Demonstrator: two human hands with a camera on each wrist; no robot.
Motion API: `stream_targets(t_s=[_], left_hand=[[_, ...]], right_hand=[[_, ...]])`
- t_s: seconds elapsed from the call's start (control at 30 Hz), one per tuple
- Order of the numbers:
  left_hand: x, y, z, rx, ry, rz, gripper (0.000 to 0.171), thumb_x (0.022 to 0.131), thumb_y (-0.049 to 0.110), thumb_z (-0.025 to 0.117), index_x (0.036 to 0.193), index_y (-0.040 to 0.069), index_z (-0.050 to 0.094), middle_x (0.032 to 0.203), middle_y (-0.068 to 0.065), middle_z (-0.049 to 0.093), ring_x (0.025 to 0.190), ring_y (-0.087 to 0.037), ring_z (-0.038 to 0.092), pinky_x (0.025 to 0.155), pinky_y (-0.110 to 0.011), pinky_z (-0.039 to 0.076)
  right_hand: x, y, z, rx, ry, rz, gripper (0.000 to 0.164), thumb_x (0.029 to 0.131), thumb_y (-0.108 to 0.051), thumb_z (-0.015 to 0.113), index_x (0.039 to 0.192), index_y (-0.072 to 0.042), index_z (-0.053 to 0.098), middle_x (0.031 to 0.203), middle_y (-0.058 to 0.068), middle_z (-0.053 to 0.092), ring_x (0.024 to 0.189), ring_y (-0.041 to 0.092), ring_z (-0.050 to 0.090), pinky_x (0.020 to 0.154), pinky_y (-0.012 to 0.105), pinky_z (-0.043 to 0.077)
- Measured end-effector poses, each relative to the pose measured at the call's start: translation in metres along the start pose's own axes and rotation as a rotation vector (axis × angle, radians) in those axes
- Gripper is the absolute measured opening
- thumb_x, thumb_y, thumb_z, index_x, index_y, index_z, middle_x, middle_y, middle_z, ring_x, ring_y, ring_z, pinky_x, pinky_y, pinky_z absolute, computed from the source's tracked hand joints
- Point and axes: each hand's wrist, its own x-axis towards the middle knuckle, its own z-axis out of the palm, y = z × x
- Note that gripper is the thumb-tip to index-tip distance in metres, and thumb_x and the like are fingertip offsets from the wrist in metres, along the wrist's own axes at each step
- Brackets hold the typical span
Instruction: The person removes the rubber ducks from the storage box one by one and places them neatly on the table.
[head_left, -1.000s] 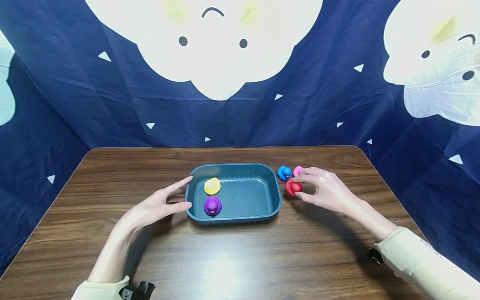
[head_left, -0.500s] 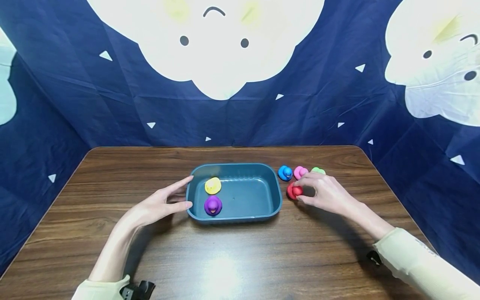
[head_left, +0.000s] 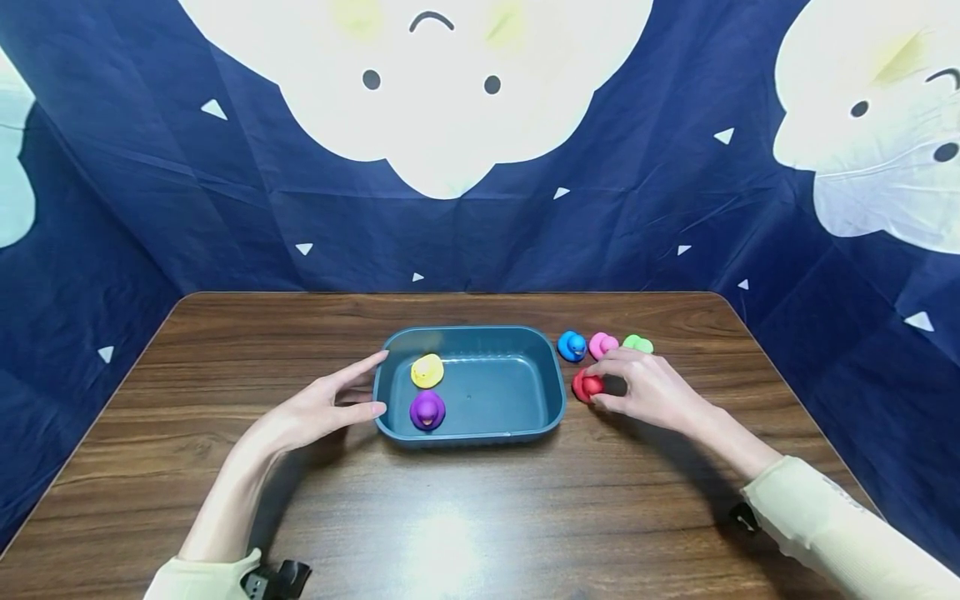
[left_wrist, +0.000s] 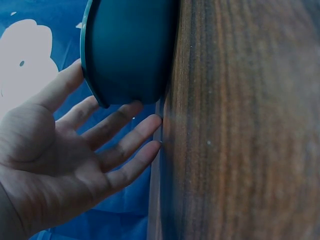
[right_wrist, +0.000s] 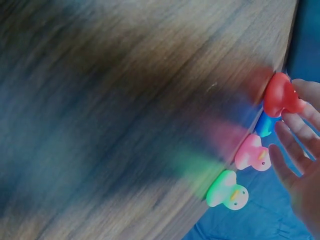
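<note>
My left hand (head_left: 318,408) rests at the left end of a dark teal plastic bin (head_left: 517,434); its thumb and fingertips touch the rim, fingers extended. In the left wrist view the spread fingers (left_wrist: 131,137) lie against the bin's end wall (left_wrist: 132,55). A yellow rubber duck (head_left: 427,372) and a purple rubber duck (head_left: 427,411) sit inside at the left. Just right of the bin, my right hand (head_left: 648,385) pinches a red rubber duck (head_left: 588,386) between thumb and fingers, low at the tabletop. The right wrist view shows the red duck (right_wrist: 280,95) at the fingertips.
Behind the right hand stand a blue duck (head_left: 572,346), a pink duck (head_left: 603,345) and a green duck (head_left: 638,343) in a row on the wooden table (head_left: 337,517). A dark blue cloth (head_left: 247,217) with cloud faces hangs around the table's far and side edges.
My right hand and the red duck have shifted slightly toward the near side, away from the row, bringing the pink and green ducks into view. My left hand has stayed at the bin.
</note>
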Motion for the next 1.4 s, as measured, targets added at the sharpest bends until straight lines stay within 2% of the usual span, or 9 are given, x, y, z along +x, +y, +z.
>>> stream_targets(t_s=[0.6,0.93,1.03,1.23,1.4], left_hand=[[0.0,0.0,0.0,-0.009,-0.002,0.002,0.081,0.1,0.038,0.068,0.165,0.023,0.023,0.159,-0.022,0.046,0.144,-0.041,0.048,0.115,-0.063,0.041],[0.0,-0.001,0.0,-0.001,0.0,0.007,0.082,0.099,0.04,0.068,0.165,0.024,0.023,0.158,-0.021,0.047,0.144,-0.04,0.048,0.115,-0.063,0.041],[0.0,0.0,0.0,-0.002,-0.002,0.009,0.082,0.099,0.041,0.068,0.165,0.024,0.023,0.158,-0.021,0.047,0.144,-0.04,0.048,0.115,-0.063,0.041],[-0.001,0.0,0.0,-0.003,-0.002,0.007,0.082,0.099,0.04,0.068,0.165,0.025,0.023,0.158,-0.021,0.046,0.145,-0.041,0.047,0.114,-0.064,0.041],[-0.001,0.0,0.0,-0.001,-0.001,0.008,0.081,0.099,0.038,0.068,0.166,0.024,0.022,0.158,-0.021,0.046,0.144,-0.041,0.047,0.114,-0.063,0.041]], right_hand=[[-0.001,0.002,0.002,0.027,-0.018,0.047,0.027,0.081,-0.03,0.087,0.105,-0.022,0.08,0.103,-0.006,0.077,0.099,0.013,0.071,0.082,0.042,0.061],[-0.002,0.003,-0.009,0.059,-0.019,0.071,0.037,0.083,-0.031,0.086,0.118,-0.022,0.078,0.114,-0.003,0.077,0.107,0.019,0.071,0.087,0.047,0.06],[-0.002,0.005,-0.015,0.058,0.025,0.078,0.034,0.084,-0.028,0.085,0.115,-0.018,0.078,0.112,-0.001,0.077,0.105,0.021,0.072,0.087,0.047,0.059],[0.004,0.008,-0.026,0.063,0.166,0.075,0.022,0.088,-0.014,0.08,0.11,-0.011,0.078,0.101,0.002,0.076,0.094,0.02,0.071,0.079,0.047,0.058],[0.013,0.004,-0.034,0.089,0.259,0.085,0.024,0.09,-0.009,0.078,0.113,-0.014,0.078,0.105,0.001,0.077,0.101,0.02,0.071,0.085,0.043,0.056]])
